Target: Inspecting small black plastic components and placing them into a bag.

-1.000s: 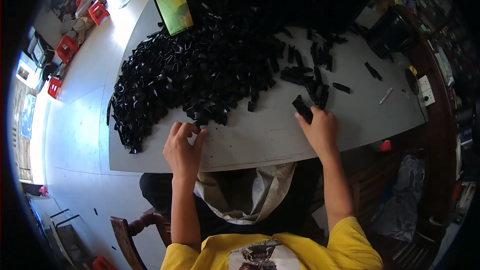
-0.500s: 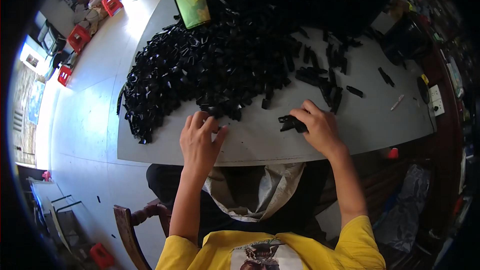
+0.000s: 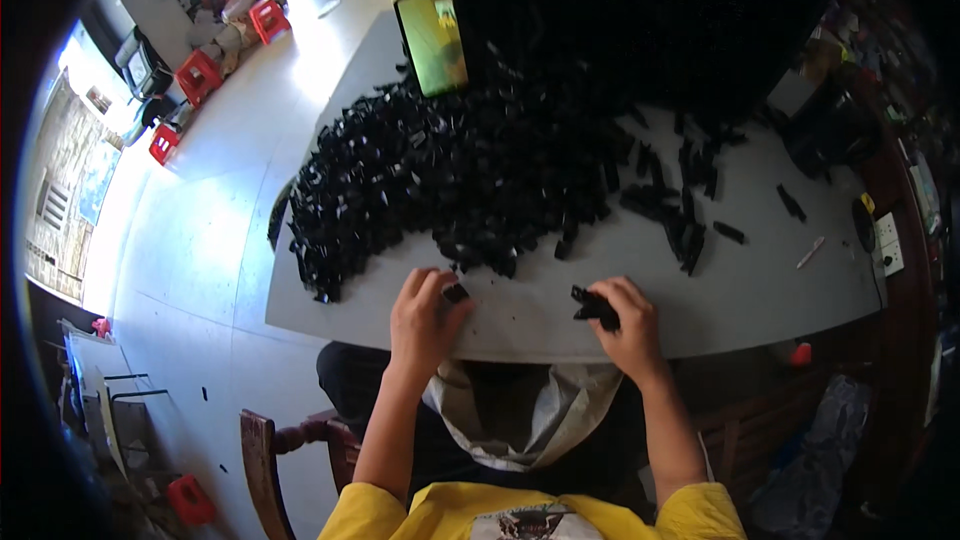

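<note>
Black clips now sit pinched in both hands at the bench's near edge: left hand newly holds one small clip, right hand another clip.

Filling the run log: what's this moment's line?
left hand: holds black piece | right hand: holds black clip | table: black pile

Pale smooth floor, brightly lit from the upper left. Red stools scattered there, beside a dark boxy thing against the wall. Grey tabletop at centre, its far part lost in shadow. Wooden chair at the lower left, near a metal frame and another red stool. Cluttered dark shelving along the right.
</note>
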Action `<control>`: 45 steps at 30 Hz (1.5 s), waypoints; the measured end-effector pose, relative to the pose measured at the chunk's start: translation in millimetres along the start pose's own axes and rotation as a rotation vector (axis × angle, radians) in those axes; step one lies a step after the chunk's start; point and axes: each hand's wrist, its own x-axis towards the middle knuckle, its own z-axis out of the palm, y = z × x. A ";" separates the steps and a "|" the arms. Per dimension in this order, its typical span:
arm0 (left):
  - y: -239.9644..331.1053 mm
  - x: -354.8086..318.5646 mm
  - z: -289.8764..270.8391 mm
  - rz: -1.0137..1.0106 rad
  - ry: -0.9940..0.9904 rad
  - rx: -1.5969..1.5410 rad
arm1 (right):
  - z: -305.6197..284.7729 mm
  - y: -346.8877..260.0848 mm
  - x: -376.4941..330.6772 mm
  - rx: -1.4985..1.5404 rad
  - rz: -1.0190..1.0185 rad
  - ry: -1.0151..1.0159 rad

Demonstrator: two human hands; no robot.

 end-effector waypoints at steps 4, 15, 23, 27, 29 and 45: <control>-2.4 -6.0 -5.7 -0.005 -0.036 -0.036 | 1.1 -0.7 -5.0 -0.027 0.017 0.006; -18.5 1.8 -0.7 0.012 0.050 -0.045 | 2.7 0.9 -5.7 -0.032 0.005 0.051; -22.6 13.8 -5.2 -0.090 0.124 -0.165 | 9.1 6.1 -8.3 -0.049 0.009 0.116; -24.2 8.0 -7.7 -0.143 0.129 -0.406 | 8.5 8.3 -9.0 0.133 0.085 0.217; -15.4 -1.4 -11.7 -0.142 0.072 -0.571 | 5.4 3.2 -10.4 0.221 0.140 0.219; 72.3 -35.8 -92.1 0.626 -1.410 -1.610 | 37.8 -7.6 -8.3 0.389 0.126 0.139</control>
